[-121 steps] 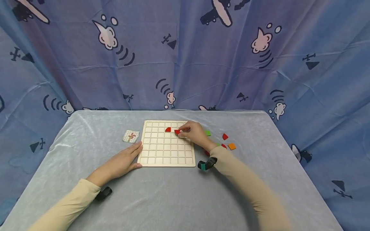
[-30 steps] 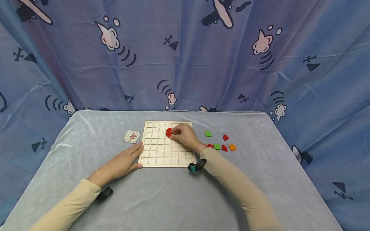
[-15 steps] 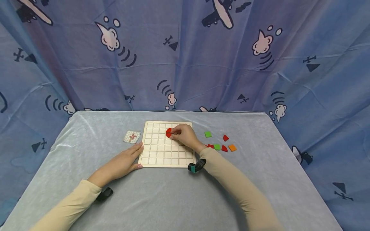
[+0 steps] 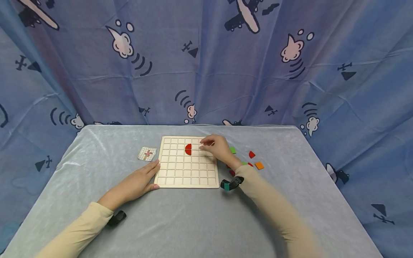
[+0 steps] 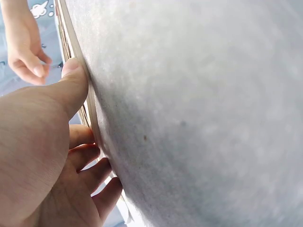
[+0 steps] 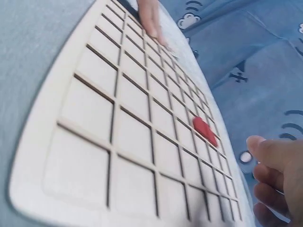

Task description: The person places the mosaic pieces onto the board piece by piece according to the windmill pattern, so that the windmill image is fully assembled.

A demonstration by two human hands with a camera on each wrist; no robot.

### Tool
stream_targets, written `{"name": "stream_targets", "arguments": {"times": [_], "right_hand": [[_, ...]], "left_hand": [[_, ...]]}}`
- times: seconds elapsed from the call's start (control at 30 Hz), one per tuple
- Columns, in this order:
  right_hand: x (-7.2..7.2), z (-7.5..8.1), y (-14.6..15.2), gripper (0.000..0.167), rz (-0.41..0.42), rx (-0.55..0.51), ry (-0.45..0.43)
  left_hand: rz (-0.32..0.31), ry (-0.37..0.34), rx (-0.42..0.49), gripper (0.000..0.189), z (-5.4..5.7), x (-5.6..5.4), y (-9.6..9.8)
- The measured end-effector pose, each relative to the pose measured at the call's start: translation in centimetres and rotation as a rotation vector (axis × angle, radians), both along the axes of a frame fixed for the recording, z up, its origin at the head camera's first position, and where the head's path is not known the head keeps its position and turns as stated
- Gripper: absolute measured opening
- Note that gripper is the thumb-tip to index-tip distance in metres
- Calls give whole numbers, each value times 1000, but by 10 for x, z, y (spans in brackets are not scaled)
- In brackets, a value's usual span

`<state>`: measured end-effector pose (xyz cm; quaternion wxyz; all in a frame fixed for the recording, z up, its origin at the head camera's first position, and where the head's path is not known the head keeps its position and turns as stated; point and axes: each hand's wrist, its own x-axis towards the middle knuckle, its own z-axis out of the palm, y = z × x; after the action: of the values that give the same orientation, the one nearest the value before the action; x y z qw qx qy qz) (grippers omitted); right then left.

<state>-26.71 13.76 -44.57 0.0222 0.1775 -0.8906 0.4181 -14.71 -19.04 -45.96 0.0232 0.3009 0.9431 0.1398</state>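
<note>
The pale wooden grid board lies flat on the table. Two red quarter-circle pieces sit in neighbouring cells near its far side, together making a half disc. My left hand rests along the board's left edge, fingers extended, thumb at the near corner; the left wrist view shows the thumb against the rim. Over the board's far right part hovers my right hand, thumb and forefinger apart with nothing between them. In the right wrist view the red pieces lie to the left of the right hand.
A small card printed with a red pattern on a grid lies left of the board. To the right are an orange square, a red quarter piece, a green square and several pieces partly hidden by the right wrist.
Since four seconds ago the second red quarter piece has gone from my right fingers into the cell below the first. In the last half second my right hand has let go and moved right.
</note>
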Motion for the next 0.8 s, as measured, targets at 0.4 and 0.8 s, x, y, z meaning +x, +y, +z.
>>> {"name": "stream_targets", "arguments": {"times": [0.4, 0.8], "right_hand": [[18, 13, 73, 25, -35, 22, -54], [42, -6, 103, 30, 8, 143, -76]], "left_hand": [[2, -6, 0, 75, 0, 0, 0], [-1, -7, 0, 75, -1, -1, 0]]}}
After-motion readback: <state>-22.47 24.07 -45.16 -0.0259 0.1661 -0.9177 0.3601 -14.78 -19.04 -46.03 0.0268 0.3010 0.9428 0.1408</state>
